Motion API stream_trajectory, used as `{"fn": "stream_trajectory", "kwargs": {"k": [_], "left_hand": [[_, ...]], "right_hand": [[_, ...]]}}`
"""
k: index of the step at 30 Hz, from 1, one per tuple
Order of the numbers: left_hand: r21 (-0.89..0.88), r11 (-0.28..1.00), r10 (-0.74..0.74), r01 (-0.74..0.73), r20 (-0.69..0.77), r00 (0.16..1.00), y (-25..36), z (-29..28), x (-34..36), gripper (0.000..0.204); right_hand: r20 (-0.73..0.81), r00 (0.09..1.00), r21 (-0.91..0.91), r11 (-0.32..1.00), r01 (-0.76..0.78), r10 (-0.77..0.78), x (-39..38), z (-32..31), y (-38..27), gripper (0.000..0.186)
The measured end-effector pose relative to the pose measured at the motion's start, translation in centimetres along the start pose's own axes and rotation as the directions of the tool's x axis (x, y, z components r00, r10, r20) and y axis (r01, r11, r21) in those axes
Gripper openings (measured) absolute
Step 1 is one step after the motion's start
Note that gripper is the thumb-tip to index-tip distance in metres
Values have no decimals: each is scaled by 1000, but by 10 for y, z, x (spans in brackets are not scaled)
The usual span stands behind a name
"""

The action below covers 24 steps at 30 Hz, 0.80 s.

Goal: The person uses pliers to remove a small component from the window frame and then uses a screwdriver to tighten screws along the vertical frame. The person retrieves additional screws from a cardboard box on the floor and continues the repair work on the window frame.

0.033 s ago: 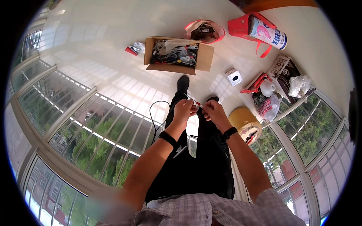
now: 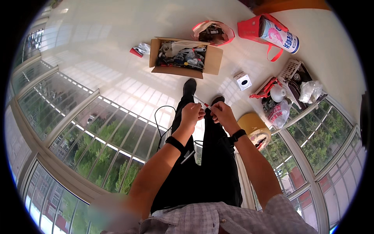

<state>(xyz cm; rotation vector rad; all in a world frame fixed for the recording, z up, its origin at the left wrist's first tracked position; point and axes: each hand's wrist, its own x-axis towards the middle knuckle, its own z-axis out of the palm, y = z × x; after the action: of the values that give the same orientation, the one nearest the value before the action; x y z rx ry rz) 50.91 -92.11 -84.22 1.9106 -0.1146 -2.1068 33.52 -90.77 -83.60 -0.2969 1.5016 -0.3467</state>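
Above my legs, my two hands are close together, fingers bent inward. My right hand (image 2: 222, 114) pinches a thin red-and-pale rod (image 2: 206, 105), whose slim end points up and left past my left hand. Its exact kind is too small to tell. Curled just beside the rod, my left hand (image 2: 192, 114) has its fingertips closed; what they hold is hidden. Below the left wrist, a small silvery object (image 2: 188, 156) lies against my dark trousers. A thin black cable (image 2: 155, 116) loops to the left of my leg.
Beyond my feet stands an open cardboard box (image 2: 215, 60) of tools, with a red-rimmed bag (image 2: 230, 39) behind it. Farther right are a red bag (image 2: 248, 30) holding a large can (image 2: 281, 36), a white box (image 2: 243, 81), a crate (image 2: 290, 67) and a yellow drum (image 2: 249, 123). Windows line both sides.
The view has shifted slightly, and the objects on the right appear a little farther right. Both hands keep nearly the same pose around the rod.
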Motion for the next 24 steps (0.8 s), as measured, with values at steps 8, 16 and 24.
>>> {"fn": "stream_trajectory", "kwargs": {"k": [8,16,24], "left_hand": [[678,646,237,-351,259,936,-32,34,88,27],[710,589,281,-387,269,921,-79,57,149,21],[652,504,310,-567,476,823,-61,74,152,26]], "right_hand": [[-116,974,-330,932,149,-197,202,-36,4,16],[-70,945,-416,870,264,-320,333,-10,10,15],[17,810,-748,530,399,-586,386,21,10,37]]}}
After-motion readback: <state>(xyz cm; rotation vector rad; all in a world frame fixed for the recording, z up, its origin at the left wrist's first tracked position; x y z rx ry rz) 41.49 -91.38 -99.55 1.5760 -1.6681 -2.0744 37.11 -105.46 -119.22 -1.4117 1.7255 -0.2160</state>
